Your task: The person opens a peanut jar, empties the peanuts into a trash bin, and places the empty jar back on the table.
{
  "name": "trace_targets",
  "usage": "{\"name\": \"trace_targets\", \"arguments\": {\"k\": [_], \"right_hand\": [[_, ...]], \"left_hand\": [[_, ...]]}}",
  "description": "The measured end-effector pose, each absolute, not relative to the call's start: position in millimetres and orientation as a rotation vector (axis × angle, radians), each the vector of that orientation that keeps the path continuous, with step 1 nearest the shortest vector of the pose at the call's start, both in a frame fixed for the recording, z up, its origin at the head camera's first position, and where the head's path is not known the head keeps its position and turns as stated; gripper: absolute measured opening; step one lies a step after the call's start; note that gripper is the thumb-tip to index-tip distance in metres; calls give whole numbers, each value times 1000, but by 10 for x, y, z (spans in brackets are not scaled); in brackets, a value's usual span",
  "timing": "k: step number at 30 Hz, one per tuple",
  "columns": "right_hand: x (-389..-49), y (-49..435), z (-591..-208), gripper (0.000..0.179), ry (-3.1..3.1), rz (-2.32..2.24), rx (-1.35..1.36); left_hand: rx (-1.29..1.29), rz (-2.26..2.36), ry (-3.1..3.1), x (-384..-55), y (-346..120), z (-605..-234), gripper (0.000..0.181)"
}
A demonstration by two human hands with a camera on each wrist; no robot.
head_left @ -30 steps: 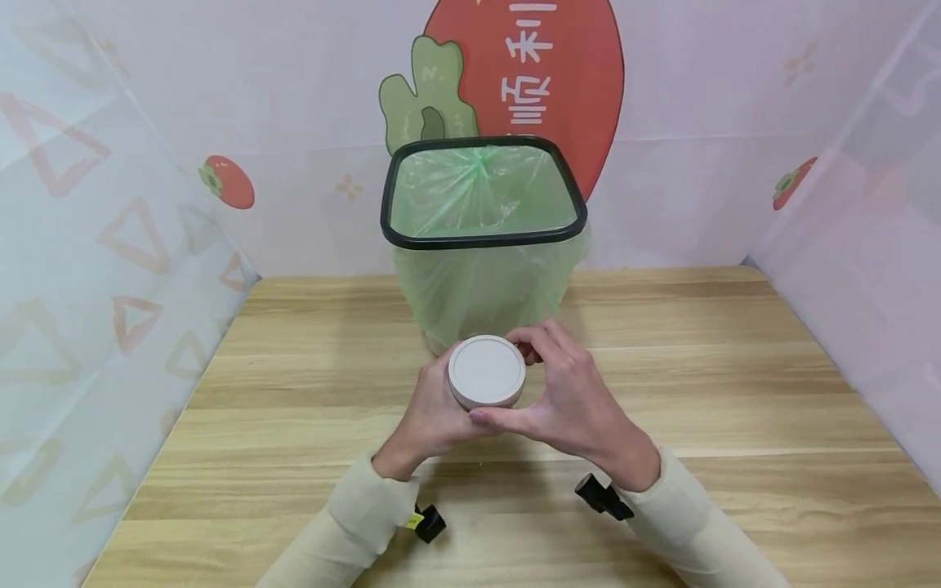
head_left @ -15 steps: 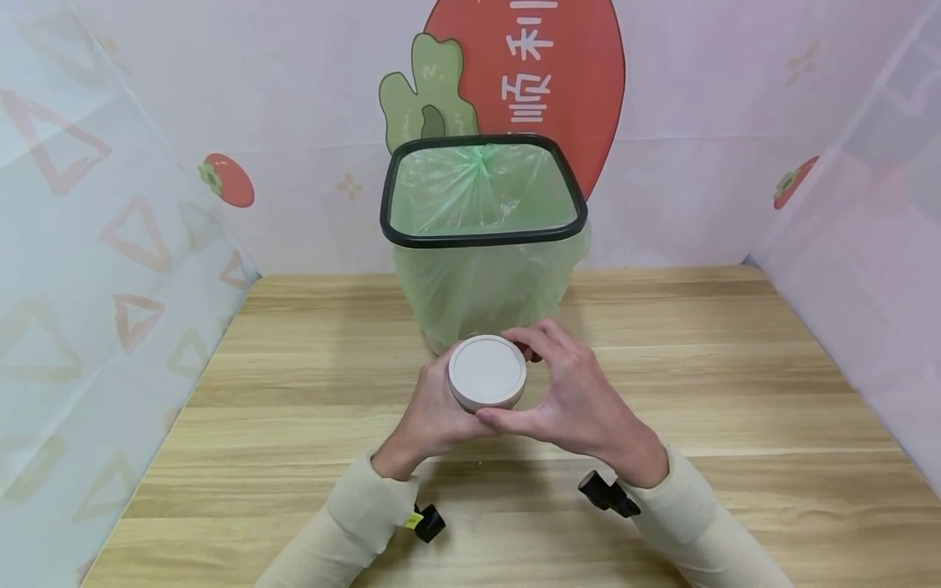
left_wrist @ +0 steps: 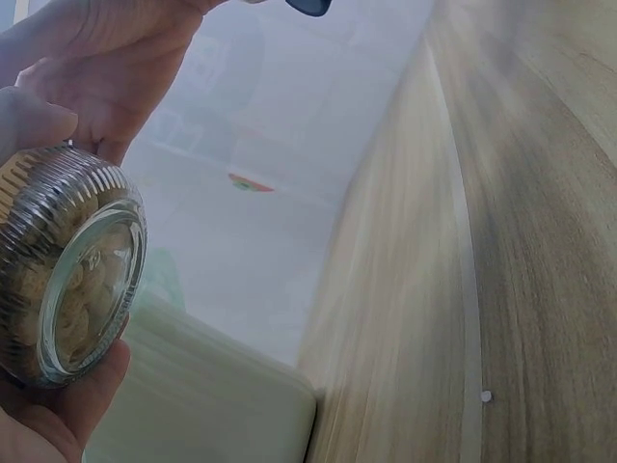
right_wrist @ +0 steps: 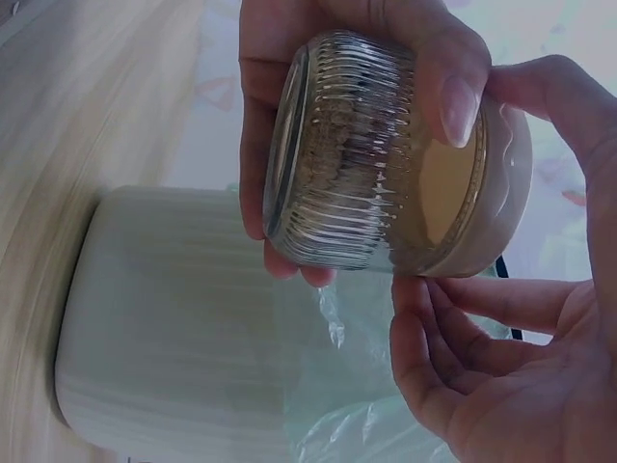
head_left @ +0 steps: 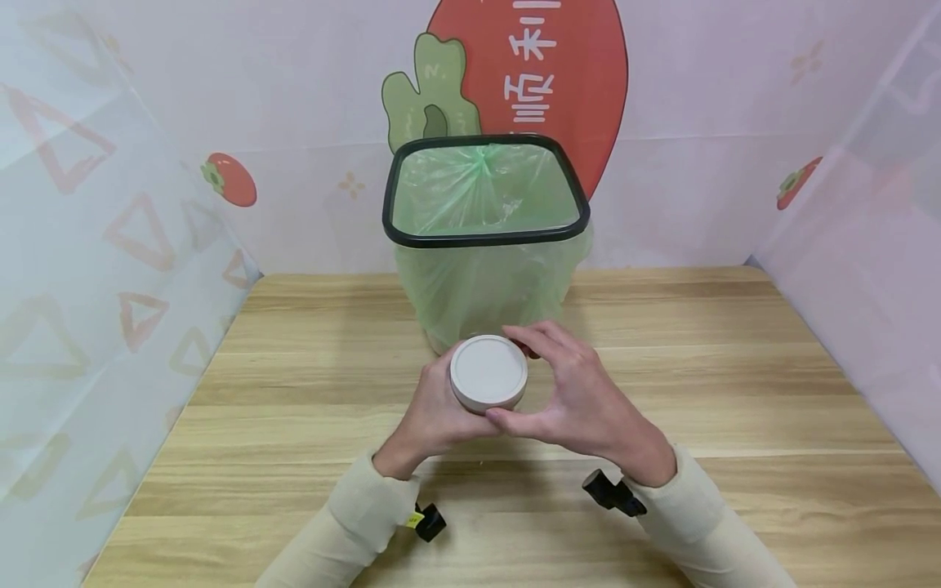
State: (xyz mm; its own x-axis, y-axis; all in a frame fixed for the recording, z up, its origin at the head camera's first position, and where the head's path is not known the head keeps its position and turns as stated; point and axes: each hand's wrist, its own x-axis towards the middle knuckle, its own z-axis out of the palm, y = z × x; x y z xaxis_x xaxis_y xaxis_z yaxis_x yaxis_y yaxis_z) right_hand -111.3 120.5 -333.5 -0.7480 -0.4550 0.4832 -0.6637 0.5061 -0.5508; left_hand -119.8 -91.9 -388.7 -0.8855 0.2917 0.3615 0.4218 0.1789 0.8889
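A ribbed clear glass jar point(right_wrist: 337, 183) with light brown contents is held up in front of the bin, its pale lid point(head_left: 488, 370) facing the head camera. My left hand point(head_left: 437, 408) grips the jar's body; in the right wrist view that thumb presses the ribbed side near the lid. With thumb and fingers on opposite sides, my right hand point(head_left: 581, 396) pinches the lid's edge. The jar's round glass base point(left_wrist: 94, 289) shows in the left wrist view. From the head view, the lid hides most of the glass.
A bin with a black rim point(head_left: 485, 241) and a green plastic liner stands at the table's back, just beyond the hands. Wood-grain tabletop point(head_left: 294, 392) extends on both sides. Printed cloth walls point(head_left: 309, 212) enclose the back and sides. A small white speck point(left_wrist: 486, 395) lies on the table.
My right hand has shifted slightly right, its thumb sliding rightward along the near edge of the lid. The left hand and the jar have hardly moved.
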Motion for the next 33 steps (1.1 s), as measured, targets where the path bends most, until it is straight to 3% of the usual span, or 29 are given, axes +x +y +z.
{"name": "trace_targets", "arguments": {"k": [33], "right_hand": [[-1144, 1192, -3366, 90, -2491, 1169, 1068]], "left_hand": [[-805, -1730, -2315, -1209, -898, -3913, 80]]}}
